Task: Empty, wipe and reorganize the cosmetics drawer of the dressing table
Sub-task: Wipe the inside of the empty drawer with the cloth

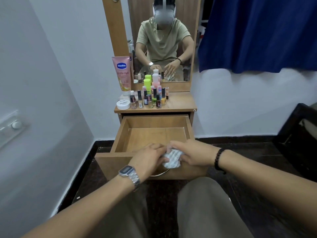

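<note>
The wooden drawer [120,134] of the dressing table stands pulled out, its bottom bare. Over its front edge both hands hold a small white patterned cloth [172,158]. My left hand [147,158], with a metal watch on the wrist, grips the cloth's left side. My right hand [190,154], with a black bead bracelet, pinches its right side. The cosmetics stand on the tabletop [181,102]: several nail polish bottles [149,98], a pink Vaseline tube [122,73] leaning on the mirror frame, a white round jar [123,104] and green and pink bottles [151,83].
A mirror [163,40] above the table reflects a seated person. A blue curtain [257,31] hangs at the right, a dark piece of furniture [298,127] stands at the far right. A white wall with a switch plate [12,127] is close on the left. My knees are below the drawer.
</note>
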The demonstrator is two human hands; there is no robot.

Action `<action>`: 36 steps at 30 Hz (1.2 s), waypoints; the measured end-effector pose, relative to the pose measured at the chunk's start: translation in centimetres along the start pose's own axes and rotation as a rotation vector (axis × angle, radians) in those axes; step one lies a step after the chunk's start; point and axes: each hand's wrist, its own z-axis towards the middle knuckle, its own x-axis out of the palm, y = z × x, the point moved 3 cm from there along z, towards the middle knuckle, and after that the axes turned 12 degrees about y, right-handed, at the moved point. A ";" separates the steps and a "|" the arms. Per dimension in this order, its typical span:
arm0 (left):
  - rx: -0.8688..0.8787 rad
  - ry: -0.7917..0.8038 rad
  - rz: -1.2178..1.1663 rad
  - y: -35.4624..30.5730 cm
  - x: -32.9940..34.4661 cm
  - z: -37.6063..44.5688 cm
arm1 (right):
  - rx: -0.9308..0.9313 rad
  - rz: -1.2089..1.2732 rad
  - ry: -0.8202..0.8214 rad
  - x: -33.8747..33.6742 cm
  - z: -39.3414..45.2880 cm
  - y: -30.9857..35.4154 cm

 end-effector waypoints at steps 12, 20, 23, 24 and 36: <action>-0.012 0.022 0.032 5.6 -0.2 -4.3 | -0.056 0.005 -0.068 0.4 2.1 2.3; 0.074 0.236 0.143 5.8 -0.9 -0.3 | 0.095 0.176 -0.001 -0.9 -3.4 -4.5; -0.106 0.171 0.178 9.9 -2.0 1.6 | 0.168 0.240 -0.126 -3.6 -2.2 -5.3; -0.224 0.149 0.181 11.7 -2.2 2.1 | 0.191 0.273 -0.218 -4.7 -1.5 -5.7; -0.491 0.294 -0.013 17.1 1.7 3.2 | 0.524 -0.066 -0.065 -1.7 5.0 -8.1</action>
